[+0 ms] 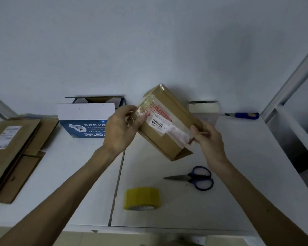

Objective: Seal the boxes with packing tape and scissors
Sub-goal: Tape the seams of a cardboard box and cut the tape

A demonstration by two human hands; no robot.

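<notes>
A small brown cardboard box (169,110) with a white label and clear tape across it is held tilted above the white table (238,174). My left hand (121,128) grips its left end, fingers pressed on the taped edge. My right hand (208,139) pinches the box's lower right corner, where the tape ends. A flap at the box's near end stands open. A roll of yellow packing tape (142,198) lies on the table in front of me. Blue-handled scissors (194,178), blades closed, lie to the right of the roll.
A blue-and-white box (85,119) with open flaps stands at the back left by the wall. Flattened brown cartons (11,153) are stacked at the far left. A small white box (203,107) and a blue-handled knife (244,115) lie at the back right.
</notes>
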